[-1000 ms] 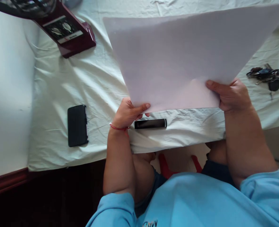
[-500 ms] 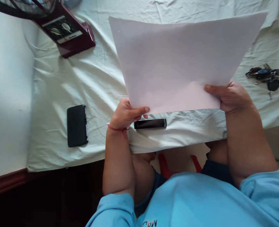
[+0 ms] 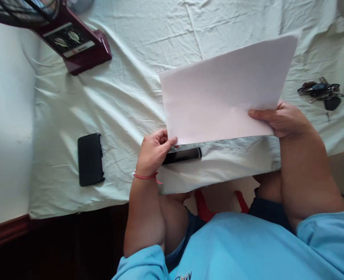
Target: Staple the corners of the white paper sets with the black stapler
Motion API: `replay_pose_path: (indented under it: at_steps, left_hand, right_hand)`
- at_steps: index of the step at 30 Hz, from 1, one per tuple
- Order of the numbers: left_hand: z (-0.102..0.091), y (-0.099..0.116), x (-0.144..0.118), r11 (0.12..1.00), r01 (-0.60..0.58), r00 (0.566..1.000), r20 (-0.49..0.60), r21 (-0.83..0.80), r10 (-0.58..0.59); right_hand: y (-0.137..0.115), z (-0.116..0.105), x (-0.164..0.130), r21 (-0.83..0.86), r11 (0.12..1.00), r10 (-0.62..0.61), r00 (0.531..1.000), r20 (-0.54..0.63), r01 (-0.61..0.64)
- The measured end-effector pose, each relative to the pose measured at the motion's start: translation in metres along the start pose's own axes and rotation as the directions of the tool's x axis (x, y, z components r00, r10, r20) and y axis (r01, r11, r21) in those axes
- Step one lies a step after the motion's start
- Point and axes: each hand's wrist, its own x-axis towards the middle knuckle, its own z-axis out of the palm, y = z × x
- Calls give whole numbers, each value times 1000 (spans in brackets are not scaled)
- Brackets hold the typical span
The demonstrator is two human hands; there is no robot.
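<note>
So there's a white paper sheet held up over a cloth-covered surface, and both hands are on it. The left hand has its grip pinched on the near left corner, thumb on top, other fingers curled at the edge and partly behind. The right hand grips the near right part, thumb laid flat across the face pointing inward; its fingers are behind the paper, so can't tell how they're spread.

The spatial bit that matters, imo: the long axis runs left to right between the 2 hands, with the far edge climbing toward the right. From the left grip the sheet goes right and away from the body; from the right grip it goes left and away. Neither hand is nearer, since both are touching it, but the right thumb reaches further in. Can't tell if it's 1 layer or more.

Around it: a slim black object sits just below the near edge, its left end hidden by the left hand. A dark flat case is off to the left, keys to the right, and a fan at upper left.
</note>
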Motion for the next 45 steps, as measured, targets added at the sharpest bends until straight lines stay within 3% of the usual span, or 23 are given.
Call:
replay_pose_path:
  at_steps: [4,7,10,14,17,21,30,45]
  left_hand:
    - [-1,-1,-7,986,-20,997,-72,167,32]
    - [-3,5,-14,942,-116,982,-104,316,156]
    - [-5,15,-21,894,-250,967,49,372,250]
    - [-8,23,-25,839,-358,911,353,411,216]
    - [-10,22,-24,812,-389,885,422,436,197]
    - [-13,20,-23,811,-386,898,379,440,222]
    - [-25,17,-21,873,-253,954,257,416,153]
    - [-28,12,-19,912,-187,978,159,365,137]
  right_hand:
    - [0,-10,1,-70,997,24,999,-39,-26]
    - [1,-17,2,-104,994,35,999,-32,-38]
    - [2,-24,4,-120,993,7,1000,-18,-9]
    - [4,-32,6,-111,994,4,1000,-9,-5]
    - [3,-35,7,-114,993,14,1000,-9,-14]
    - [-1,-37,6,-130,991,13,1000,-24,-16]
    - [0,-42,9,-165,986,30,1000,-7,-31]
    - [-2,-38,10,-186,981,44,998,-48,-53]
